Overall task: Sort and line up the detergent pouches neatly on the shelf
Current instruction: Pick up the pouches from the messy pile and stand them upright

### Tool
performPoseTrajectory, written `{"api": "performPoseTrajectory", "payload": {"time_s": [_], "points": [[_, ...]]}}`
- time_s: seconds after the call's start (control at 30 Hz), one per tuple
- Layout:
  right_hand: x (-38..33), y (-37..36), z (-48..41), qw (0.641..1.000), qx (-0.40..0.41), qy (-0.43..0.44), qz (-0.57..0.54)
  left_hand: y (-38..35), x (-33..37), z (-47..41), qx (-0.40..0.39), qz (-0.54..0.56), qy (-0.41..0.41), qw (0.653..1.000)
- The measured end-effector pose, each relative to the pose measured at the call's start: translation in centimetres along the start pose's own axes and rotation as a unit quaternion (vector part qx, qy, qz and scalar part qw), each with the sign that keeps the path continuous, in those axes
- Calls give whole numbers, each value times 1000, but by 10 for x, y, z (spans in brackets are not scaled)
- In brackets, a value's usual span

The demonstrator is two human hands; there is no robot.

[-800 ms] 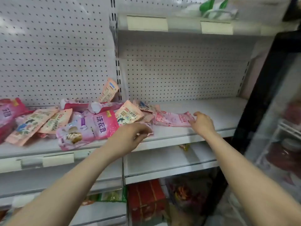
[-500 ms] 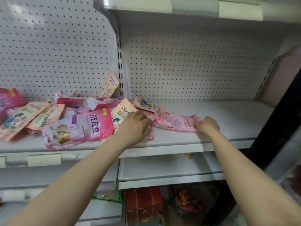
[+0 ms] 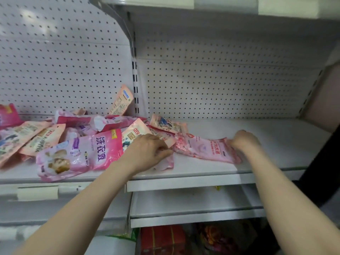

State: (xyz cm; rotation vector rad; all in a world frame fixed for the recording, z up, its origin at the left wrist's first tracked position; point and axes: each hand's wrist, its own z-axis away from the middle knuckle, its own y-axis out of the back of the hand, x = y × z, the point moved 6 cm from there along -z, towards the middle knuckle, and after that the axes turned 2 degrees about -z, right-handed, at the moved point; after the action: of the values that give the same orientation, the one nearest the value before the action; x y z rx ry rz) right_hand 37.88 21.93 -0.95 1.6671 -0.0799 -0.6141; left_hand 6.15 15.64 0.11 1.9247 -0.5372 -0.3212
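On the shelf (image 3: 257, 129), right hand (image 3: 243, 141) pinches a flat pink pouch (image 3: 206, 149) lying lengthwise left-right; left hand (image 3: 149, 150) grips another.

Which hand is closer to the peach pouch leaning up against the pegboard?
Left. The left hand rests on the pile just below and in front of the leaning peach pouch; the right hand is far off to its right, gripping a pink pouch.

Glossy pink plastic detergent pouches (image 3: 81, 153) are showing white lettering; peach ones (image 3: 39, 139) are lying before dotted white pegboard (image 3: 220, 85).
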Motion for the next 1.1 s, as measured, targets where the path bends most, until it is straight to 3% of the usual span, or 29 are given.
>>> {"api": "performPoseTrajectory", "payload": {"time_s": [0.1, 0.27, 0.37, 0.47, 0.6, 0.7, 0.83, 0.93, 1.03, 1.1], "points": [[15, -24, 3, 999, -19, -45, -22, 4, 3, -15, 35, -8, 2, 999], [16, -21, 4, 985, -18, -89, -148, -14, 22, -35, -30, 18, -71, 997], [0, 15, -1, 976, 94, -6, -198, -17, 18, -39, -43, 49, -82, 995], [-30, 77, -1, 940, 207, 95, -254, -23, 13, -38, -69, 46, -89, 993], [-84, 127, 6, 916, 218, 246, -230, -20, 5, -45, -94, 67, -79, 990], [-95, 128, 5, 911, 219, 290, -197, -6, -3, -60, -76, 81, -68, 992], [-72, 112, -11, 901, 204, 237, -299, -5, -22, -88, -98, 62, -40, 992], [-47, 99, -18, 849, 196, 152, -466, -21, -42, -115, -170, 40, 4, 985], [-28, 68, -20, 824, 152, 84, -539, -42, -56, -141, -237, 7, 29, 971], [-21, 42, -20, 827, 116, 61, -546, -52, -59, -153, -261, -13, 43, 964]]}}
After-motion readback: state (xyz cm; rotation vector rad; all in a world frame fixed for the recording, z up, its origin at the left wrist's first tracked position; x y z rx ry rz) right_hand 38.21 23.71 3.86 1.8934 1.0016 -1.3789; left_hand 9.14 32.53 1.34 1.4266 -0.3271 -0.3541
